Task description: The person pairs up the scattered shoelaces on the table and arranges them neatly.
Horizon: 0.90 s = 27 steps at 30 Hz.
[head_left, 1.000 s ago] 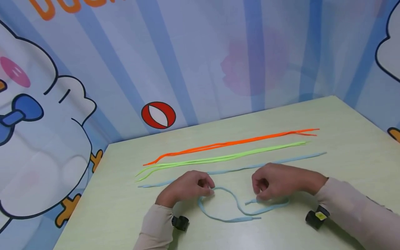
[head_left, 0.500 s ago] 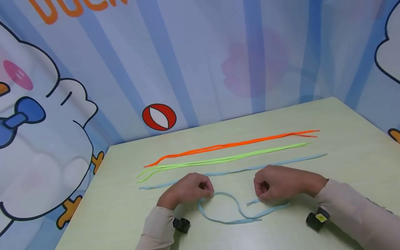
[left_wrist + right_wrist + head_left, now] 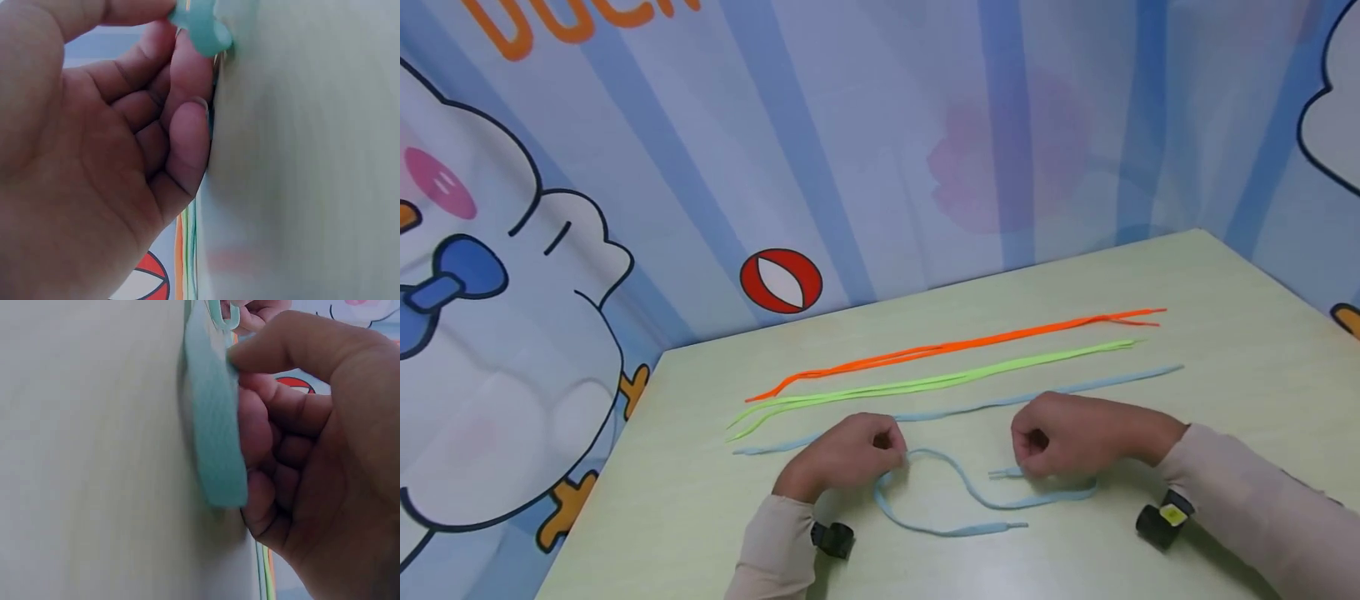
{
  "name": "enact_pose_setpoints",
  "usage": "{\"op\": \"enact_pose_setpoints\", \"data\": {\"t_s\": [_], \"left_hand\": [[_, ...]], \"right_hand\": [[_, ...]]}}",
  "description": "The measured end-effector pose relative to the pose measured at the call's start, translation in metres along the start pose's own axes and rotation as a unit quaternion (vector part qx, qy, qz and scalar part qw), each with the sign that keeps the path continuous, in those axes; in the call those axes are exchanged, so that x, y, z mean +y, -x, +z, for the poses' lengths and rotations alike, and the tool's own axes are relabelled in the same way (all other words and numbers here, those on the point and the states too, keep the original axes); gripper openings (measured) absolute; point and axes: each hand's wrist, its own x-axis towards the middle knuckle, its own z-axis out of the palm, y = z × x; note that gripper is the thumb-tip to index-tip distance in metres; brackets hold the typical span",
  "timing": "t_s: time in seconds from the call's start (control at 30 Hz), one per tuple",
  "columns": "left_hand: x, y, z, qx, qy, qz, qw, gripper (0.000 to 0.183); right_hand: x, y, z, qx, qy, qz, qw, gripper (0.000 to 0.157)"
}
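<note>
A loose light-blue shoelace (image 3: 951,532) lies in winding curves on the near part of the table. My left hand (image 3: 852,450) pinches it between thumb and fingertip, and in the left wrist view a bend of the lace (image 3: 209,31) shows at the fingertips. My right hand (image 3: 1071,435) pinches the same shoelace close to one end, whose tip (image 3: 1006,472) pokes out to the left of the fingers. In the right wrist view, a broad loop of the lace (image 3: 215,425) hangs beside the curled fingers. Its other tip (image 3: 1017,525) lies free between the hands.
Behind the hands, a second light-blue shoelace (image 3: 955,411) lies stretched straight across the table (image 3: 647,500). Farther back lie green laces (image 3: 925,384) and orange laces (image 3: 970,342), roughly parallel. A printed cloth backdrop (image 3: 887,150) stands along the table's far edge.
My right fingers have drawn closer together on the lace. The held lace end and the curve near the right hand have shifted slightly away from me; my left hand has moved slightly left.
</note>
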Motion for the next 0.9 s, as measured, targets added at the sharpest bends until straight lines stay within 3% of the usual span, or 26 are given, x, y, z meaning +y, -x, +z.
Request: {"op": "enact_pose_setpoints", "data": {"t_s": [0.23, 0.4, 0.73, 0.9], "left_hand": [[-0.003, -0.001, -0.002, 0.0, 0.02, 0.017, 0.9997, 0.002], [-0.004, -0.001, -0.004, -0.013, 0.043, 0.017, 0.9988, 0.015], [-0.008, -0.001, -0.006, 0.001, 0.072, 0.022, 0.9971, 0.017], [-0.011, -0.002, -0.006, 0.004, 0.069, 0.028, 0.9972, 0.01]], "right_hand": [[0.009, 0.0, -0.005, 0.027, -0.062, 0.009, 0.998, 0.019], [0.014, -0.003, -0.007, 0.057, -0.099, 0.017, 0.993, 0.016], [0.013, -0.003, -0.012, 0.127, -0.159, 0.069, 0.977, 0.013], [0.017, -0.002, -0.012, 0.142, -0.177, 0.039, 0.973, 0.025]]}}
